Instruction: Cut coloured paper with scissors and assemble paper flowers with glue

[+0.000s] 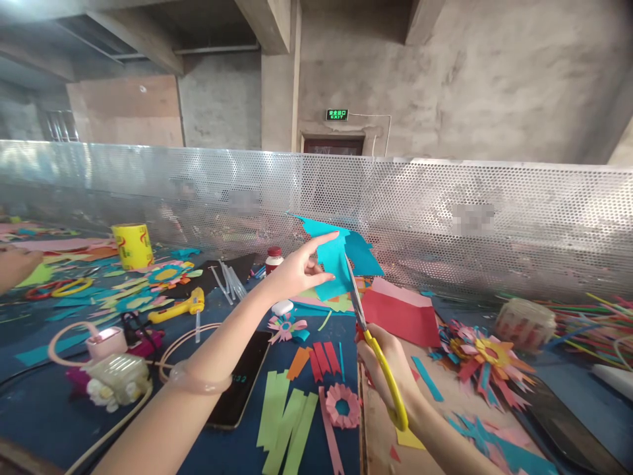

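Note:
My left hand pinches a sheet of blue paper with a jagged edge, its index finger stretched along the surface. In my right hand is a pair of scissors with yellow handles. The blades point up and lie against the blue paper near its middle. Beneath the hands lie light green paper strips, a pink paper ring with a blue centre, and short red strips. A pink and blue paper flower sits below my left hand.
A yellow glue gun, a yellow roll and a phone lie to the left. Red paper, layered paper flowers and a dark phone are to the right. A perforated metal panel stands behind. Another person's hand shows far left.

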{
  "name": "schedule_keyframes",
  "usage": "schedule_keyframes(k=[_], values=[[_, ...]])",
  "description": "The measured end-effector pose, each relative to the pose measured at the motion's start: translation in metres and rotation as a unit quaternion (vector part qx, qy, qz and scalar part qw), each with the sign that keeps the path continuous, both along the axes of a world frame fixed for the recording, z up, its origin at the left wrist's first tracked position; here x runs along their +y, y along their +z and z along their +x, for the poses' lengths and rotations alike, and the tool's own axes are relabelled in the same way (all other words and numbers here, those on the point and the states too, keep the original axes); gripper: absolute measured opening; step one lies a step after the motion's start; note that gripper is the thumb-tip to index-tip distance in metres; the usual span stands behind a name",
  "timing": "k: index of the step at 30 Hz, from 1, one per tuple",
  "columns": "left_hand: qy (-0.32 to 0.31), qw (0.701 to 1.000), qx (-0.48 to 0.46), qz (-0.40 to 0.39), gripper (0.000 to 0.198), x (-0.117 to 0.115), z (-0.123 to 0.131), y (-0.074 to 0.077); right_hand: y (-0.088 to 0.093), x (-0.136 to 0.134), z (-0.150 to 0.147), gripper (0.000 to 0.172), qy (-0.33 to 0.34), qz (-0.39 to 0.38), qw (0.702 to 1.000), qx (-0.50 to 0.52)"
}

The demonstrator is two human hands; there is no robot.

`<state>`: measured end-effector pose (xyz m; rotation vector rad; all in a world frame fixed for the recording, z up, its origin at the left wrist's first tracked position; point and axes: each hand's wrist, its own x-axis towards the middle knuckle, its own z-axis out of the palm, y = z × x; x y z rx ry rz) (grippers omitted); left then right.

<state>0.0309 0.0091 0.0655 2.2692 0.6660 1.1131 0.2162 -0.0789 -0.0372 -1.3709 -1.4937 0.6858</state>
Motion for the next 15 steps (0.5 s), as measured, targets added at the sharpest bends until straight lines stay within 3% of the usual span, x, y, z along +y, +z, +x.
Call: schedule_keyframes(k=[15], values=[[-0.005, 1.000, 0.007, 0.001, 0.075, 0.001, 0.001, -0.001, -0.014, 0.010, 0.005, 0.011, -0.001, 0.006, 1.000, -0.006]])
